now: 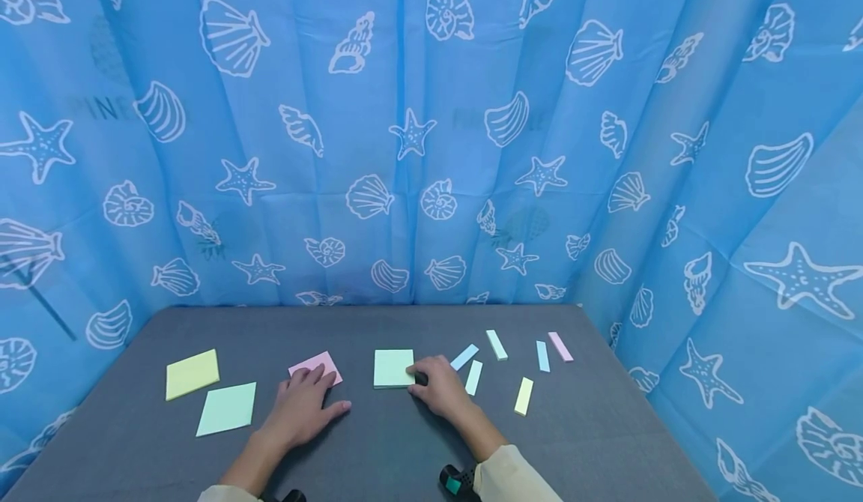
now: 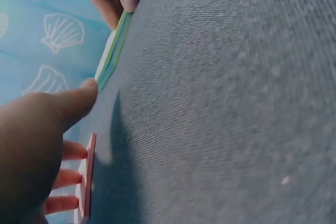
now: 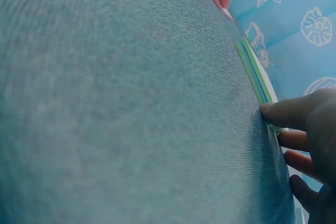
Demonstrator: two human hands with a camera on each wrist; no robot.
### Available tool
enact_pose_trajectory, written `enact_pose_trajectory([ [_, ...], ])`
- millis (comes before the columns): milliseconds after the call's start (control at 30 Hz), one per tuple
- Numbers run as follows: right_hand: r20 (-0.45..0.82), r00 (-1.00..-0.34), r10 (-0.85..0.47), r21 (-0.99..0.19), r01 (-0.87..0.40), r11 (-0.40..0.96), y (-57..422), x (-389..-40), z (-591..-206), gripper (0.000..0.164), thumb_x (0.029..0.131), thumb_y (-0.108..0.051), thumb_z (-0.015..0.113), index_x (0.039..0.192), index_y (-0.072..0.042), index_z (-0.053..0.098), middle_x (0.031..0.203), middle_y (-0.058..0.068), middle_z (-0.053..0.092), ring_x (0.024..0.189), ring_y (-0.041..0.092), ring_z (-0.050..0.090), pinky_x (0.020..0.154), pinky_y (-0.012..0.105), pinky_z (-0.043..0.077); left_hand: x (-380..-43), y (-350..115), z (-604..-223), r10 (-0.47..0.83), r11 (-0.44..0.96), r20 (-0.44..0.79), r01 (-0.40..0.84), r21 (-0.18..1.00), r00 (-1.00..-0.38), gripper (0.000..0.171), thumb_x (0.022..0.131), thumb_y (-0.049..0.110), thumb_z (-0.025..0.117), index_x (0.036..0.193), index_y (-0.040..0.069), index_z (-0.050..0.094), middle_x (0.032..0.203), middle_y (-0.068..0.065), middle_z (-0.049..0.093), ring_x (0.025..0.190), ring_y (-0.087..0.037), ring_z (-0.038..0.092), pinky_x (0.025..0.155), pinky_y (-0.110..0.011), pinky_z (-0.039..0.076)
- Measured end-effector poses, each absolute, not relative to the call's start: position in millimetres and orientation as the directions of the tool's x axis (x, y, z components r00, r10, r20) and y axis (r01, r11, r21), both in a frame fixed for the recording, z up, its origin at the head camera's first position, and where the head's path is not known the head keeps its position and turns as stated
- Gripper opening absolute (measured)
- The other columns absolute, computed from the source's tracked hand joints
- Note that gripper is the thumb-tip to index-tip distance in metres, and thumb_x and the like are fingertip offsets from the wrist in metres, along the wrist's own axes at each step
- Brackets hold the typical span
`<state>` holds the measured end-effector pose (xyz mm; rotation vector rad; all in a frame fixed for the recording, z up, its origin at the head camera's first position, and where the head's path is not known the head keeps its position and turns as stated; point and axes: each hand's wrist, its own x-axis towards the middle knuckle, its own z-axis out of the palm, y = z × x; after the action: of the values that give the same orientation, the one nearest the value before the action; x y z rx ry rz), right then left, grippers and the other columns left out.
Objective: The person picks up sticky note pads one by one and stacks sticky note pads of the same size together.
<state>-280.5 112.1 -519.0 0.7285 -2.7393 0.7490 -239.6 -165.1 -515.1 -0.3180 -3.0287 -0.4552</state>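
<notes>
Head view: a person works at a grey bench [image 1: 377, 449] before a blue curtain [image 1: 377, 135] printed with shells. The left hand [image 1: 301, 408] rests its fingertips on a pink square pad [image 1: 324, 360], fingers spread and thumb held out to the side, which probably steadies the pad without lifting it. The right hand [image 1: 442, 389] pinches the near right corner of a pale green square stack [image 1: 392, 367] in the middle of the bench; coming in from the side seems to suit a thing so low and flat. A yellow pad [image 1: 192, 375] and a green pad [image 1: 227, 409] lie at the left, and six narrow strips [image 1: 524, 396] lie scattered at the right, so squares and strips seem parted by shape.

Left wrist view: three left fingertips meet the pink pad's face, while the thumb points toward the stack. Seen edge-on, the stack shows green and blue layers, probably thick enough to give fingers purchase.

Right wrist view: the right thumb presses the stack's edge and the forefinger lies just round the corner, likely so that both bear on its sides
</notes>
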Motion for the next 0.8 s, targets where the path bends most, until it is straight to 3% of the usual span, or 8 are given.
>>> enact_pose_trajectory([
  [167, 0.34, -0.846, -0.411, -0.414, -0.527, 0.742, 112, -279, -517, 0.025, 0.083, -0.014, 0.077, 0.107, -0.008, 0.074, 0.106, 0.005, 0.07, 0.101, 0.024, 0.058, 0.086, 0.041, 0.047, -247, -174, -516, 0.204, 0.923, 0.229, 0.265, 0.279, -0.952, 0.043, 0.083, 0.04, 0.075, 0.115, 0.012, 0.071, 0.124, -0.009, 0.063, 0.118, -0.036, 0.051, 0.097, -0.058, 0.036],
  [300, 0.321, -0.854, -0.41, -0.429, -0.517, 0.74, 112, -279, -517, 0.026, 0.083, -0.014, 0.077, 0.108, -0.008, 0.074, 0.106, 0.005, 0.07, 0.102, 0.024, 0.058, 0.088, 0.041, 0.046, -251, -187, -519, 0.212, 0.918, 0.289, 0.291, 0.268, -0.934, 0.032, 0.082, 0.034, 0.078, 0.107, 0.016, 0.073, 0.118, -0.006, 0.066, 0.115, -0.035, 0.054, 0.096, -0.059, 0.037],
  [533, 0.31, -0.861, -0.402, -0.436, -0.505, 0.745, 111, -279, -518, 0.026, 0.083, -0.014, 0.077, 0.108, -0.008, 0.073, 0.107, 0.005, 0.07, 0.102, 0.024, 0.058, 0.088, 0.041, 0.046, -258, -201, -519, 0.233, 0.929, 0.281, 0.299, 0.218, -0.931, 0.026, 0.082, 0.036, 0.077, 0.104, 0.022, 0.074, 0.115, -0.004, 0.068, 0.115, -0.031, 0.058, 0.097, -0.063, 0.034],
  [800, 0.309, -0.863, -0.4, -0.442, -0.503, 0.743, 111, -279, -517, 0.026, 0.083, -0.014, 0.077, 0.109, -0.008, 0.073, 0.107, 0.005, 0.069, 0.102, 0.024, 0.058, 0.087, 0.041, 0.046, -266, -202, -512, 0.291, 0.942, 0.248, 0.322, 0.095, -0.924, 0.027, 0.08, 0.042, 0.077, 0.096, 0.021, 0.074, 0.099, -0.001, 0.07, 0.098, -0.026, 0.065, 0.095, -0.06, 0.036],
])
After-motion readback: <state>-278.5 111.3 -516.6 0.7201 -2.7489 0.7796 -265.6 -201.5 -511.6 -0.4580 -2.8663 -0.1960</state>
